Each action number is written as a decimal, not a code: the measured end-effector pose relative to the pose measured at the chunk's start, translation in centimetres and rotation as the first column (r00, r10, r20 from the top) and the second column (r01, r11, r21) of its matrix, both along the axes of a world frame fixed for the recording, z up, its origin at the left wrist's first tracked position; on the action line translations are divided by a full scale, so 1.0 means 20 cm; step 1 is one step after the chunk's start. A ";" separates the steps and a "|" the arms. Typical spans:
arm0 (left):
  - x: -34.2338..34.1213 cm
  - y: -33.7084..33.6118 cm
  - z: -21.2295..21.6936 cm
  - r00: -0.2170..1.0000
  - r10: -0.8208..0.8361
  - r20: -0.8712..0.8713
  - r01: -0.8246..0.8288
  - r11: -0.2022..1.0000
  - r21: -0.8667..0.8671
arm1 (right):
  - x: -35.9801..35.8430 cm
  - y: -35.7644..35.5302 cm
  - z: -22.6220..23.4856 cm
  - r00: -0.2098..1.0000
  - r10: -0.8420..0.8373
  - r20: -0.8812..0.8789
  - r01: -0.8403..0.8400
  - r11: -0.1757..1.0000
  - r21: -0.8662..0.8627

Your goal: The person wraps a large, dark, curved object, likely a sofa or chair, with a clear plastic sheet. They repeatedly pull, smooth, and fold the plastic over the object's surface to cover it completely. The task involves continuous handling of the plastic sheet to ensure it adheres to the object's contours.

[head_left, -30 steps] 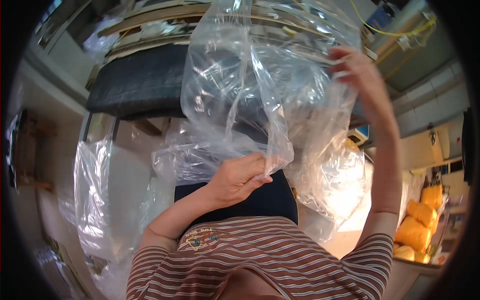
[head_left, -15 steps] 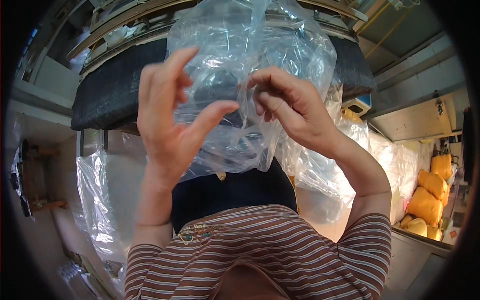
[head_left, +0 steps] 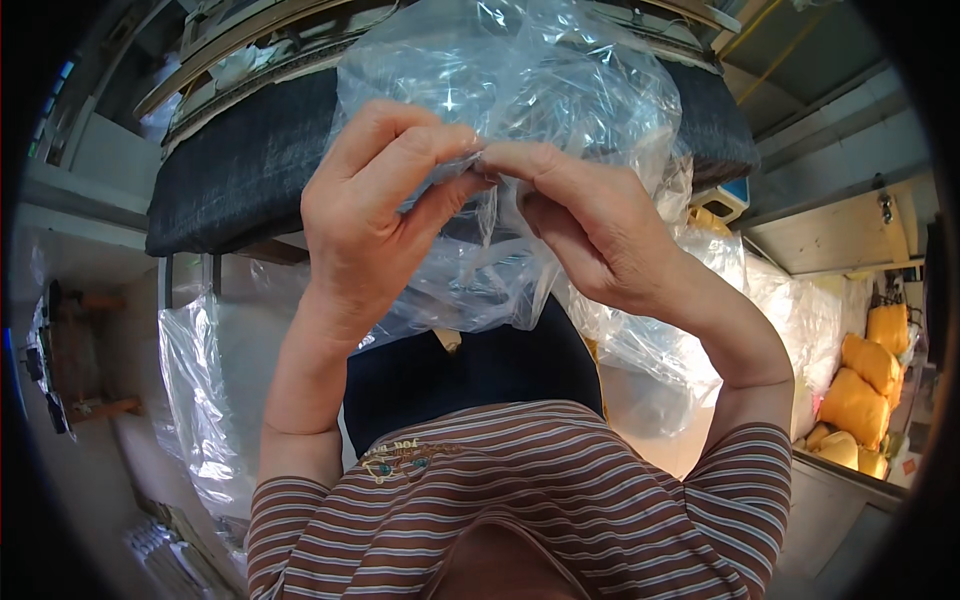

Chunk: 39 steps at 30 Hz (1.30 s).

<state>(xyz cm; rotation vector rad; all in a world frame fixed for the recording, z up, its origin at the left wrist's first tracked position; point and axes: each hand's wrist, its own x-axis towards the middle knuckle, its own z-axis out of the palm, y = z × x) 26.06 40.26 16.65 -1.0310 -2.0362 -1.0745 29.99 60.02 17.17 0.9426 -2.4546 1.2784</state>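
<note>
A large, crumpled sheet of clear plastic film [head_left: 590, 90] drapes over the black-covered table edge and down onto my lap. Above it, the fingertips of both hands meet. My left hand [head_left: 385, 190] pinches at the film with thumb and forefinger. Thumb and fingers of my right hand [head_left: 595, 215] are closed at the same spot, where a thin gathered strand of film [head_left: 487, 215] hangs down between the hands. The exact bit between the fingertips is too small to make out.
The black-covered edge [head_left: 240, 165] of the table runs across in front of me. More clear film [head_left: 200, 390] hangs at the left, and film lies in a bright heap at the right [head_left: 660, 340]. Yellow-orange bundles [head_left: 860, 390] are stacked at the far right.
My left hand has moved right and its spread fingers have closed into a pinch. My right hand has shifted slightly left, and the fingertips now meet at the film.
</note>
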 end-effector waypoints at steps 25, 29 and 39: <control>0.27 -1.33 0.57 0.464 0.760 -0.455 -0.710 0.626 0.321 | 0.03 0.05 -0.13 0.965 0.142 0.219 -0.207 0.928 0.310; -0.04 -1.50 0.45 0.643 0.732 -0.226 -0.690 0.682 0.245 | 0.38 0.44 -0.60 0.888 0.033 0.459 -0.213 0.913 0.347; -0.84 -1.36 -0.63 0.669 0.728 0.150 -0.718 0.685 -0.124 | 2.13 2.45 -1.04 0.225 -0.969 0.098 -0.642 -0.072 0.764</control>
